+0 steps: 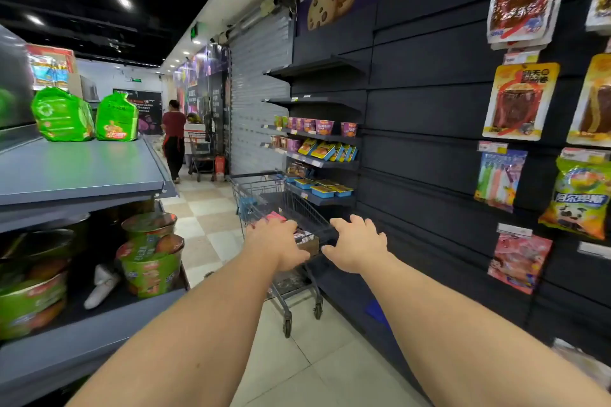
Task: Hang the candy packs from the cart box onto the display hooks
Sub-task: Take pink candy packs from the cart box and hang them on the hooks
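The fingers of the left hand [277, 241] are curled over the near rim of the grey wire shopping cart [264, 195], and those of the right hand [358, 243] are spread and laid on the same rim. Just beyond the left fingertips, inside the basket, a brown cardboard box [309, 245] is seen, with pink candy packs [276, 216] lying in it; their long axis cannot be told. Snack packs [519, 263] are hung on the dark slatted display wall [429, 116] at right.
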